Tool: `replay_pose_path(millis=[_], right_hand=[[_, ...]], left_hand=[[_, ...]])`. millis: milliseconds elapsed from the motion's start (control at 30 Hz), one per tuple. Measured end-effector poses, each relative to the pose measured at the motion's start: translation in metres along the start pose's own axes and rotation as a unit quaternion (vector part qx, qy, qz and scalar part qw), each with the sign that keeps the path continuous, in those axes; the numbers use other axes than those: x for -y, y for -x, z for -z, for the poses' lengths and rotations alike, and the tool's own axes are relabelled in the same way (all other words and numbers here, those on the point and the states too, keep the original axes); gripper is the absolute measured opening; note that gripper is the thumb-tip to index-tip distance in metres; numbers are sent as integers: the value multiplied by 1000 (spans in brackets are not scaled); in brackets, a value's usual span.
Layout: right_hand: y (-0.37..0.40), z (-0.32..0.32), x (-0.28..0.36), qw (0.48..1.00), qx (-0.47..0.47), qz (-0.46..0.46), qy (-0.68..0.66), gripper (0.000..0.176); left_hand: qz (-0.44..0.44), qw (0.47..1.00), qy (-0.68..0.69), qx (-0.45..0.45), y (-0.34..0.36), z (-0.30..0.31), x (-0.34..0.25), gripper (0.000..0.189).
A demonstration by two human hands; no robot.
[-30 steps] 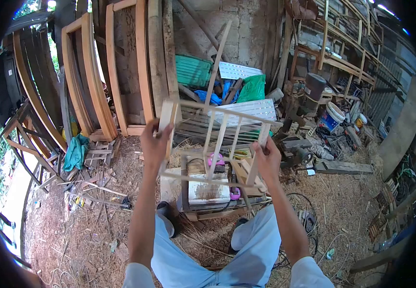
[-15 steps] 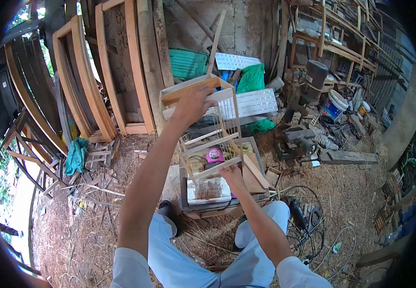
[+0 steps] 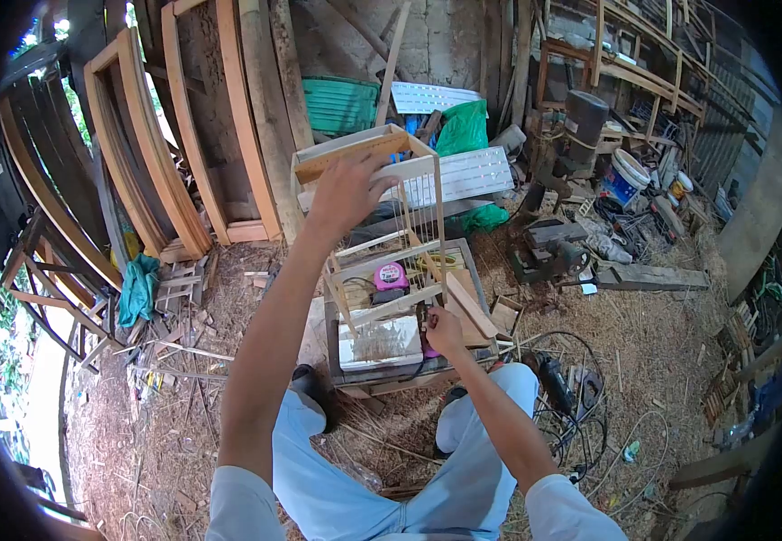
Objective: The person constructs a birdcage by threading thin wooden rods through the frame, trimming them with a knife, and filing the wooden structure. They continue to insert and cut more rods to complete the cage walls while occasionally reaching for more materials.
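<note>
A small wooden cage (image 3: 413, 169) with thin parallel bars stands tilted in front of me. My left hand (image 3: 346, 194) is closed over the top rail, its thumb on the near side. My right hand (image 3: 446, 332) is closed beside the cage's lower right corner, fingers curled; what is in them is hidden. Behind the lower bars a pink tape measure (image 3: 390, 276) lies in a wooden tray (image 3: 337, 365). A white block with a brown, dusty patch (image 3: 400, 341) occupies the tray's near side, and wood strips (image 3: 469, 308) lie at its right.
Wooden frames (image 3: 194, 135) lean on the wall at left. A power tool with a black cord (image 3: 557, 383) lies by my right knee. Farther right are a metal machine (image 3: 548, 252), a timber piece (image 3: 652, 276) and a paint bucket (image 3: 627, 176). Wood shavings cover the ground.
My right hand has left the cage's lower rail and is now curled just beside its corner. My left hand stays on the top rail. The view has shifted slightly.
</note>
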State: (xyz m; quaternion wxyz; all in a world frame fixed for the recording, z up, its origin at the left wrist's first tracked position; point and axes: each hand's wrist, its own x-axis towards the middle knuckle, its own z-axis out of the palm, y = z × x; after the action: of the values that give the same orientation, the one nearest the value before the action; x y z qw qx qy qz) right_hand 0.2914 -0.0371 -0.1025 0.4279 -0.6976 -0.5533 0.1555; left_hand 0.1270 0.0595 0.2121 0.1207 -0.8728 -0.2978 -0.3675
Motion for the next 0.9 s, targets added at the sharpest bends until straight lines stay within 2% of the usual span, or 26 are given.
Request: replay_pose_path(millis=[67,133,167,233,267,300,333,433,467,533,567,600,633,667,700,733,767,800,867,900], right_hand=[[7,0,-6,999,-4,12,30,27],[12,1,-1,998,-13,28,60,28],[15,2,2,996,-23,9,84,29],[18,8,15,994,-32,-8,106,30],[17,12,21,991,8,-14,134,31],[16,13,26,985,49,-21,162,31],[14,11,26,986,48,-17,160,31],[3,-3,22,972,64,-61,217,49],[3,-3,24,972,69,-56,216,49],[9,-2,25,978,3,-36,205,49],[8,0,26,979,-10,-33,201,41],[6,4,26,979,1,-27,203,41],[3,8,23,984,53,-77,153,38],[3,13,19,981,107,-128,103,38],[8,4,-21,983,97,45,148,35],[13,-7,-61,956,78,218,181,35],[24,2,-66,991,117,12,59,35],[39,18,-56,967,147,-199,-61,34],[81,83,24,956,183,-226,-26,35],[100,111,67,931,217,-266,-122,32]], left_hand=[[14,1000,18,22,4,2,0,33],[-44,997,-6,-61,9,7,-4,29],[-45,997,-9,-65,12,11,-5,29],[-7,990,5,-137,25,26,-14,24],[-8,990,2,-140,35,31,-16,24],[19,984,14,-175,48,35,-18,21],[47,976,27,-210,65,37,-21,19],[204,958,129,-153,138,28,-33,16],[241,948,165,-126,164,23,-36,18],[294,935,189,-63,214,23,-41,26],[304,932,184,-65,241,20,-36,26],[357,893,268,-60,268,15,-26,28],[407,842,349,-58,285,15,-23,30],[421,837,342,-63,301,13,-19,30],[443,810,375,-81,315,17,-15,30],[459,783,408,-101,321,22,-8,29],[477,791,377,-69,317,36,-9,28],[485,787,374,-70,318,44,-5,28],[500,780,372,-56,318,51,9,28],[510,770,377,-74,318,53,14,26]])
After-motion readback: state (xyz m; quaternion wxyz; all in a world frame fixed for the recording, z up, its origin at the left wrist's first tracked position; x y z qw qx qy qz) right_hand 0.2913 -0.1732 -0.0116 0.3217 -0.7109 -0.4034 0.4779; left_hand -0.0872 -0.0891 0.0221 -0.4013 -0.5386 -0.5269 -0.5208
